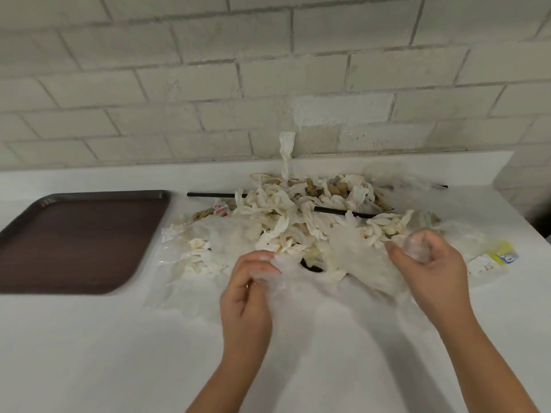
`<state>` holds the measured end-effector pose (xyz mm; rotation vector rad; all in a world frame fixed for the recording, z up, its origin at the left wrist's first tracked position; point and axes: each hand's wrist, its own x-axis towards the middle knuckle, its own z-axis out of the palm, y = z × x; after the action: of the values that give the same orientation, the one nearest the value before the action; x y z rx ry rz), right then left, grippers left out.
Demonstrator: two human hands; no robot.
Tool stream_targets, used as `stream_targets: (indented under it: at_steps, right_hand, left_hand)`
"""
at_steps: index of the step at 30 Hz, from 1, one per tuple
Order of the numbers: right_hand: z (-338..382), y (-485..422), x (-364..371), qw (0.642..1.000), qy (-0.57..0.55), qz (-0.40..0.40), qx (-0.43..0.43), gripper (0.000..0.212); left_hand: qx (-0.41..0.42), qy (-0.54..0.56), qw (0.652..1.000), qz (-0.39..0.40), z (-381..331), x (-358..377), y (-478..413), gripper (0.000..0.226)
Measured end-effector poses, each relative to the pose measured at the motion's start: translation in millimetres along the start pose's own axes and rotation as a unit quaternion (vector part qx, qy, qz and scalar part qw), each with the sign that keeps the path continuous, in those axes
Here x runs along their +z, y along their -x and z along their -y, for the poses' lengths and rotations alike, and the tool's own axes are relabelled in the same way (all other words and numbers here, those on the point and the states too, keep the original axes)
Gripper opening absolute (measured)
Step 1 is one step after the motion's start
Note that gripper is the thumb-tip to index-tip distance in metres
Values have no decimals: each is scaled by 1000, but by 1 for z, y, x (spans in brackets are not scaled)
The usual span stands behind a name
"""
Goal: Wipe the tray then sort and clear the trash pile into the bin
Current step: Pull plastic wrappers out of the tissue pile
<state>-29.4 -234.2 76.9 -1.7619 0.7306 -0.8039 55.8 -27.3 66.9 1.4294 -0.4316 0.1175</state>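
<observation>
A pile of crumpled white napkins and food scraps (301, 216) lies on the white counter, spread over thin clear plastic. My left hand (247, 296) pinches the near edge of a clear plastic sheet (351, 263) at the front of the pile. My right hand (429, 269) is closed on a bunched part of the same clear plastic, just right of the pile. A dark brown tray (74, 239) sits bare on the counter to the left, apart from the pile. No bin is in view.
Two black straws (208, 194) lie in and behind the pile. A small red-and-white sachet (221, 209) sits at the pile's left edge; a yellow-and-blue packet (504, 255) lies at the right. A white brick wall (268, 84) backs the counter.
</observation>
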Motion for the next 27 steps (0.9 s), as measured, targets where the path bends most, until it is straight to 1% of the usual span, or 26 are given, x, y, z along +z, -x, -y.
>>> stream_targets:
  at_steps: [1,2,3,5,6,7,8,9,11,12,13,14,16,18,19,20,22,23,24,26,27]
  right_hand:
    - [5,5,10,999,-6,42,-18,31]
    - [9,11,21,995,-8,92,-35,35]
    - [12,18,33,988,4,141,-58,41]
    - [16,32,61,962,71,231,-126,48]
    - [17,40,77,941,111,277,-158,46]
    - [17,49,93,919,154,318,-178,44]
    - [16,58,108,896,196,353,-184,48]
    - [13,65,123,875,237,384,-177,58]
    - [-1,77,149,829,314,439,-147,77]
    - [-7,81,158,806,345,461,-140,80]
    - [-16,85,165,789,367,472,-142,77]
    - [-25,86,168,786,378,463,-158,67]
    - [-40,86,166,806,377,410,-203,47]
    - [-49,83,160,830,363,369,-208,34]
    - [-51,81,156,845,346,357,-194,30]
    - [-54,79,152,865,319,346,-172,26]
    - [-55,76,142,904,241,332,-120,18]
    - [-55,75,137,917,204,328,-99,17]
    - [-54,75,131,928,172,318,-84,21]
    - [-52,74,116,952,116,278,-61,37]
    - [-51,74,109,962,84,255,-55,41]
  left_hand:
    - [-36,44,997,-50,-6,-10,-8,49]
    - [-78,84,988,-99,-10,-21,-17,49]
    - [-122,108,976,-141,-13,-34,-25,44]
    - [-199,107,953,-202,-14,-64,-39,31]
    - [-225,105,944,-217,-13,-79,-45,28]
    - [-247,105,937,-222,-14,-92,-49,28]
    - [-266,105,933,-218,-13,-104,-51,30]
    - [-282,99,931,-210,-13,-114,-53,29]
    - [-288,35,937,-196,-14,-128,-56,21]
    - [-277,-4,942,-191,-14,-134,-55,19]
    - [-268,-22,944,-189,-16,-138,-55,22]
    - [-266,-24,945,-190,-17,-141,-54,26]
    - [-255,-62,947,-186,-16,-147,-53,33]
    - [-240,-168,943,-156,-11,-147,-53,41]
    - [-240,-227,935,-132,-9,-145,-53,45]
    - [-239,-269,927,-109,-6,-141,-52,42]
    - [-227,-331,914,-57,4,-128,-45,28]
    - [-211,-351,912,-33,7,-120,-41,32]
    - [-197,-354,914,-23,12,-115,-39,33]
    - [-167,-325,931,-19,13,-106,-39,15]
    - [-147,-315,937,-23,14,-103,-42,17]
